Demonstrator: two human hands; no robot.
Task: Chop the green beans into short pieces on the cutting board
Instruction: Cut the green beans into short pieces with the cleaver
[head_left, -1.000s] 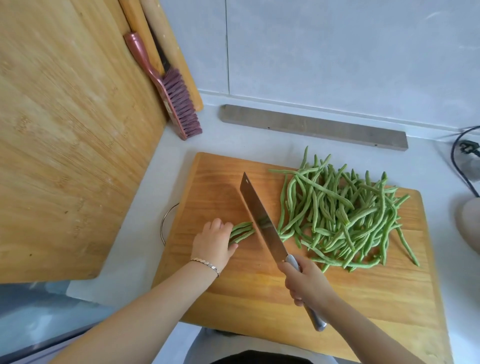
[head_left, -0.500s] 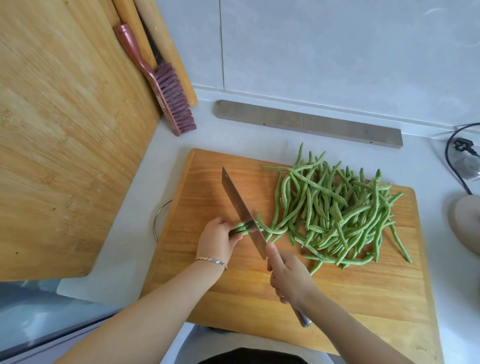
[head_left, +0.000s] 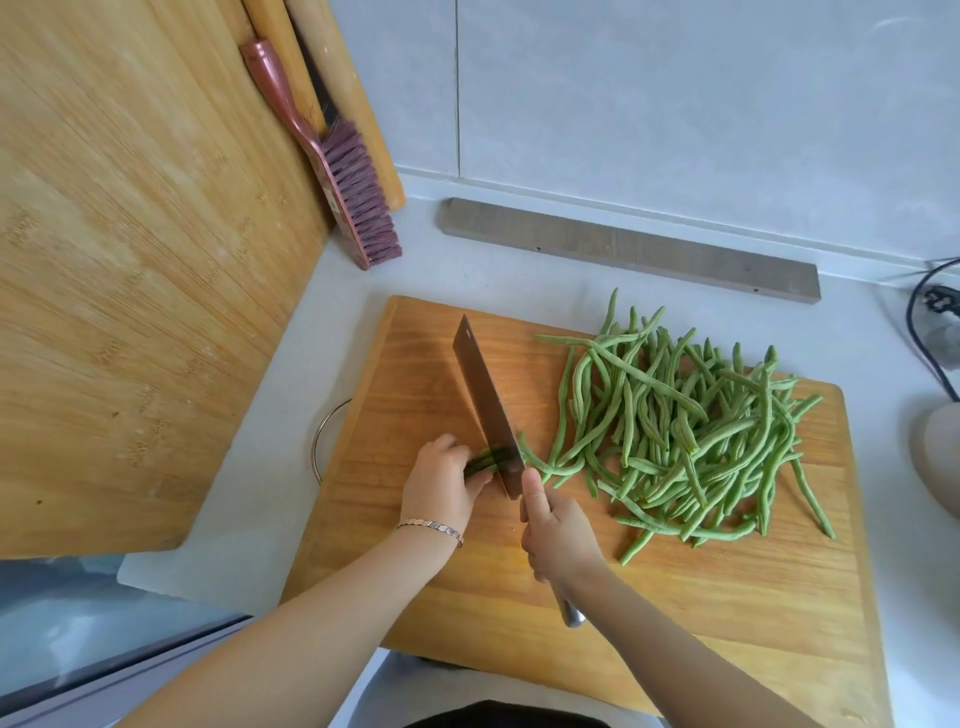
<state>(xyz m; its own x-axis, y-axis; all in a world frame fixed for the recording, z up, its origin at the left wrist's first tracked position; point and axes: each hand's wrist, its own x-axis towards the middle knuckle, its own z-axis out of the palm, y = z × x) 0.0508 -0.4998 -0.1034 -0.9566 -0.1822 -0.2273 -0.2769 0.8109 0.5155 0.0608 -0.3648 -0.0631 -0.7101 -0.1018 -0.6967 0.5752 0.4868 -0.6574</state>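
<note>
Bamboo board (head_left: 130, 260) leans at the far left of the frame, with a pink brush (head_left: 353, 192) propped beside it at upper left. On the desk (head_left: 249, 493) lies the cutting board (head_left: 675, 597). Left of its centre the left hand (head_left: 441, 488) curls over a bundle of green beans (head_left: 485, 460), pinning them down. The cleaver (head_left: 483, 400) crosses them, its handle gripped by the right hand (head_left: 558, 535). A heap of whole green beans (head_left: 675, 431) covers the board's right half.
</note>
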